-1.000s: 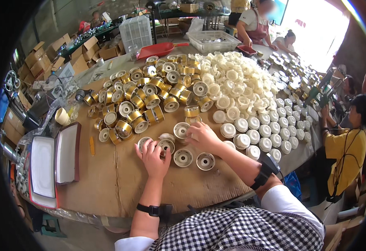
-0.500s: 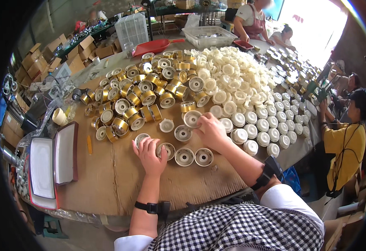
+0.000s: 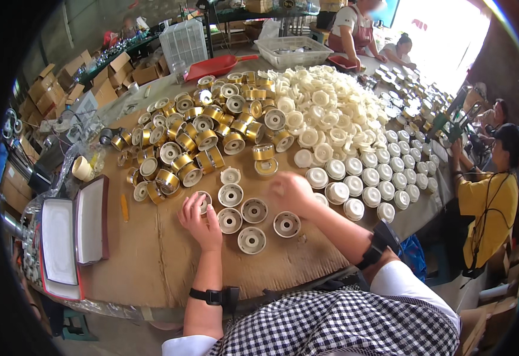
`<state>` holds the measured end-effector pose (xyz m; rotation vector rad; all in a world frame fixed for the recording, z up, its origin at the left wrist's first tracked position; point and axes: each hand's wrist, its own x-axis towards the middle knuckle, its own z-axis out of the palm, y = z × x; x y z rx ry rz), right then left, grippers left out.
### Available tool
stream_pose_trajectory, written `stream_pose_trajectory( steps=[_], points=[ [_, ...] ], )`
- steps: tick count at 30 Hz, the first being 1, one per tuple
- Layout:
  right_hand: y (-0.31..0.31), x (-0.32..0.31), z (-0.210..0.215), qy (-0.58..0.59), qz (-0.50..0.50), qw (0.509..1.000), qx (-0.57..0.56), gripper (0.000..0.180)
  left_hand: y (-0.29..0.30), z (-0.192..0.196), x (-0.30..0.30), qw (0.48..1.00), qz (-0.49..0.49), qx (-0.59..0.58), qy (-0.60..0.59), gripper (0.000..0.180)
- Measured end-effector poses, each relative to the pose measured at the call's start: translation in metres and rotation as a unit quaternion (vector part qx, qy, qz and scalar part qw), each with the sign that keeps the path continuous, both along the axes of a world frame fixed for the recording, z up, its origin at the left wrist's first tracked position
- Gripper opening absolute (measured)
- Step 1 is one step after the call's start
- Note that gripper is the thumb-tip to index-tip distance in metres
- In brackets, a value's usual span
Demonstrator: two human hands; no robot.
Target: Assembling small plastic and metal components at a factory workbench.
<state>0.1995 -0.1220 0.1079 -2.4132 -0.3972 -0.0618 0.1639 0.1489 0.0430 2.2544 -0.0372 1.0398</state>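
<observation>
On the brown cardboard, my left hand [image 3: 200, 222] has its fingers and thumb around the near rim of a round white cup-like part [image 3: 204, 202]. My right hand [image 3: 293, 194] hovers farther right with curled fingers, smeared by motion; whether anything is in it cannot be made out. Several cup-like parts with centre holes lie face up between and below the hands, among them one in the middle [image 3: 254, 210], a nearer one [image 3: 251, 240] and one to the right [image 3: 286, 223]. Beyond them sit a notched white plastic insert [image 3: 230, 175] and a gold-sided ring [image 3: 263, 152].
A heap of gold-sided parts [image 3: 206, 140] lies at the far left, beside a pile of white plastic inserts [image 3: 325, 113]. Rows of white capped parts [image 3: 369, 177] stand at right. Two shallow boxes [image 3: 60, 237] lie left. A person in yellow [image 3: 491, 202] sits at right.
My right hand has left the cup-like part it held and shifted slightly right and nearer. The loose cup-like parts have been rearranged, one now nearest me. My left hand has moved slightly left.
</observation>
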Motion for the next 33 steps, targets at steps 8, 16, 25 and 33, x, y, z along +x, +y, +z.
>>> stream_pose_trajectory(
  steps=[8,16,25,33],
  points=[
    [0.031,0.08,-0.02,-0.095,-0.099,0.989,-0.045,0.081,0.004,-0.009,0.005,0.999,-0.004,-0.041,0.013,0.026],
    [0.045,0.073,-0.019,-0.037,-0.04,0.992,-0.112,0.074,0.003,-0.011,0.008,0.999,0.004,-0.033,-0.004,0.015],
    [0.016,0.089,-0.006,0.388,-0.101,0.841,0.364,0.043,0.002,-0.013,0.007,0.999,0.009,-0.041,0.013,0.014],
    [0.002,0.094,-0.016,0.355,-0.179,0.84,0.369,0.027,0.003,-0.015,0.008,0.999,0.012,-0.043,0.024,0.012]
  ],
)
